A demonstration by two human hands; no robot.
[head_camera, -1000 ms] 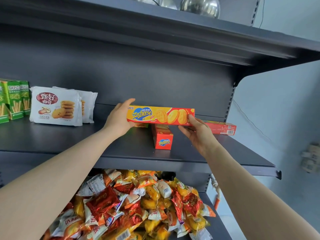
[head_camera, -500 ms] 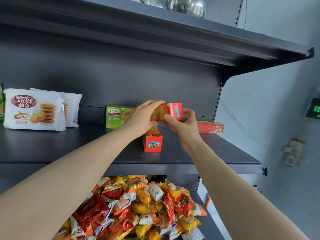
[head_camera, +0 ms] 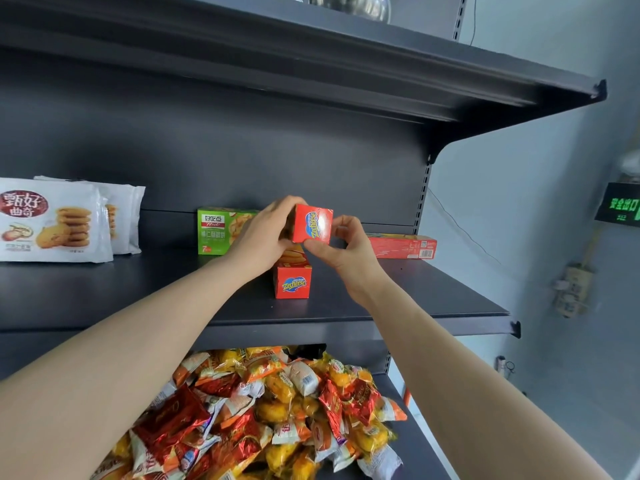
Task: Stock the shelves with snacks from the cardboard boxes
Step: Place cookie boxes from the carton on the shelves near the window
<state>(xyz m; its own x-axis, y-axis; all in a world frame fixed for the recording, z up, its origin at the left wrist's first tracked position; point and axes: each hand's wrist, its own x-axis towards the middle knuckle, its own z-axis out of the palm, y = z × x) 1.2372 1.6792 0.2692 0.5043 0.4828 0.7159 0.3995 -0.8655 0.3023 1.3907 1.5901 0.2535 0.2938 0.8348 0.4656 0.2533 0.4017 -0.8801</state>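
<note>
Head view: both hands hold a red cracker box [head_camera: 313, 225] in the air over the middle shelf [head_camera: 433, 296]. Its small end face is turned to the camera, so its long axis runs away from the person, toward the back panel. The left hand [head_camera: 263, 237] is curled round the box's left side and top. The right hand [head_camera: 346, 251] pinches the lower right corner of the end face between thumb and fingertips. The two hands are about equally near it.

Directly under the held box, a second red box [head_camera: 292, 280] lies flat on the shelf, also end-on and pointing front to back. The two long axes look roughly parallel, and the held box sits a little further back. Lowering it should stack it on top or set it alongside; I cannot tell which is meant.

A third red box [head_camera: 401, 247] lies crosswise at the back right. A green box [head_camera: 216, 232] stands behind the left hand, and cookie bags [head_camera: 52, 220] stand at far left. Wrapped snacks [head_camera: 277, 410] are piled on the shelf below.
</note>
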